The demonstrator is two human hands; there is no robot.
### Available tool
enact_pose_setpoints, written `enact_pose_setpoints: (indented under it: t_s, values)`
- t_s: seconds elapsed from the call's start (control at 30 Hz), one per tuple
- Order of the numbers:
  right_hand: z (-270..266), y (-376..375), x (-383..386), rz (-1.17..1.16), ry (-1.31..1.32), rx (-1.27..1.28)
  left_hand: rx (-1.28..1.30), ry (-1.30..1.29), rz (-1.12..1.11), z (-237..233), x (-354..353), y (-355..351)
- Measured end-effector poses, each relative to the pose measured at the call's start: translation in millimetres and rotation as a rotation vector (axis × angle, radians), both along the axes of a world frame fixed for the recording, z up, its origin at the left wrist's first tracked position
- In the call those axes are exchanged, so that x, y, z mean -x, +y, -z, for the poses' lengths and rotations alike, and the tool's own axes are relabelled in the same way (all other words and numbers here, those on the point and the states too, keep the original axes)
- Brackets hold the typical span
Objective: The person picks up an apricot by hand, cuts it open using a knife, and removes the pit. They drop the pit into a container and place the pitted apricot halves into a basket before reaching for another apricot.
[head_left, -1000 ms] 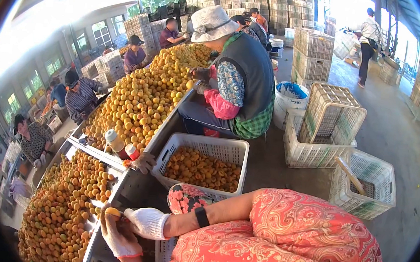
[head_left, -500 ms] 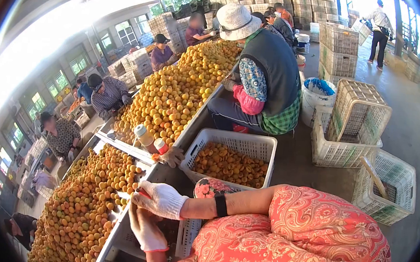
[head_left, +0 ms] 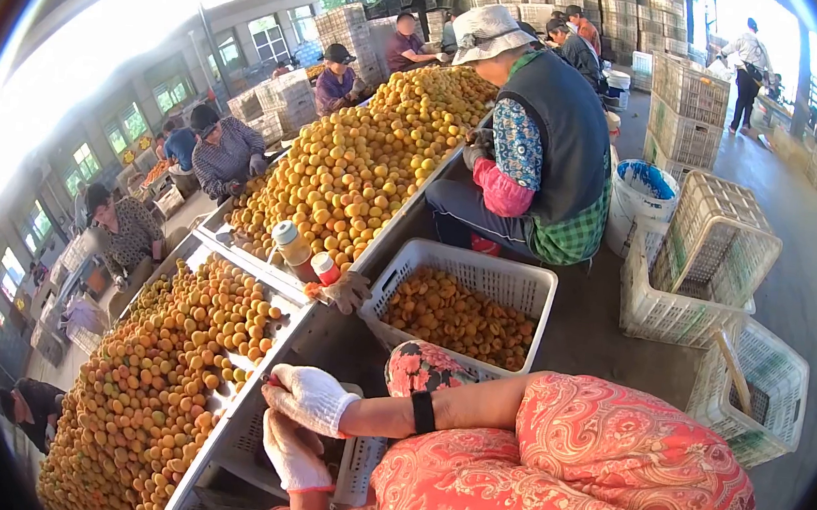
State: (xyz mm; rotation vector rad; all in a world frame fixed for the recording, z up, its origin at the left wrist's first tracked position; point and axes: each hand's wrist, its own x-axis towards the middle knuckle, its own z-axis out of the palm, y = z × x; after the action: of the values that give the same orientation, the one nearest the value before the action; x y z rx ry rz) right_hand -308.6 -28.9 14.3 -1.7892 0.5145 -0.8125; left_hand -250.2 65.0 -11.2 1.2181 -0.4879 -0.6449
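My right hand (head_left: 310, 399), in a white glove with a black band at the wrist, is closed with a small dark red bit at its fingertips. My left hand (head_left: 296, 451), also white-gloved, is curled just below it, fingers pressed together; what it holds is hidden. Both are beside the metal table edge (head_left: 245, 398), near a heap of orange-yellow fruit (head_left: 164, 379). Under my hands a light plastic crate (head_left: 361, 469) is partly visible. Beyond them, a white crate (head_left: 541, 315) holds halved fruit (head_left: 461, 318).
A bottle (head_left: 293, 245), a red-white container (head_left: 326, 268) and a dark glove (head_left: 345, 292) lie by the table divider. A co-worker in a white hat (head_left: 558, 152) sits beside a second fruit heap (head_left: 357, 173). Crates (head_left: 746, 391) and a bucket (head_left: 641, 203) stand at right.
The view has shifted, so the surroundings sit further right. My hands have drawn slightly down from the table edge, and the left has turned a little beneath the right.
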Motion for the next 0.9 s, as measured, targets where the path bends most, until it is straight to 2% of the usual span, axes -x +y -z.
enact_pose_setpoints:
  t_s: [0.13,0.2,0.27,0.4,0.47,0.53,0.6,0.63,0.7,0.73,0.8,0.83,0.87,0.9]
  values:
    - [1,-4,1,0.022,0.020,0.042,-0.064,-0.019,0.029,9,-9,-5]
    - [-8,-7,11,0.036,0.051,-0.035,-0.046,-0.251,0.067,10,-11,-11]
    - [-10,-12,17,0.058,0.096,-0.064,-0.031,-0.303,0.113,5,-5,-14]
    - [-14,-15,29,0.155,0.046,-0.009,-0.009,-0.303,0.169,13,-5,-30]
    - [-17,-16,34,0.221,0.056,0.071,0.039,-0.165,0.255,7,6,-30]
    - [-20,-17,44,0.296,0.017,0.174,0.105,-0.160,0.165,-6,30,-41]
    - [-27,-15,52,0.356,0.016,0.189,0.100,-0.023,0.458,-14,19,-36]
    - [-29,-16,54,0.368,0.014,0.204,0.115,-0.026,0.469,-14,25,-44]
    - [-31,-12,56,0.452,-0.002,0.231,0.263,0.353,0.387,-26,48,-53]
    - [-33,-12,58,0.463,-0.007,0.241,0.271,0.349,0.400,-27,49,-54]
    - [-39,-5,60,0.494,0.017,0.348,0.367,0.451,0.578,-21,41,-49]
    - [-34,-6,57,0.513,-0.050,0.440,0.422,0.563,0.640,-13,37,-60]
    - [-35,-6,57,0.514,-0.053,0.441,0.422,0.560,0.642,-16,40,-56]
    - [-35,-6,56,0.505,0.009,0.503,0.348,0.474,0.547,-19,42,-49]
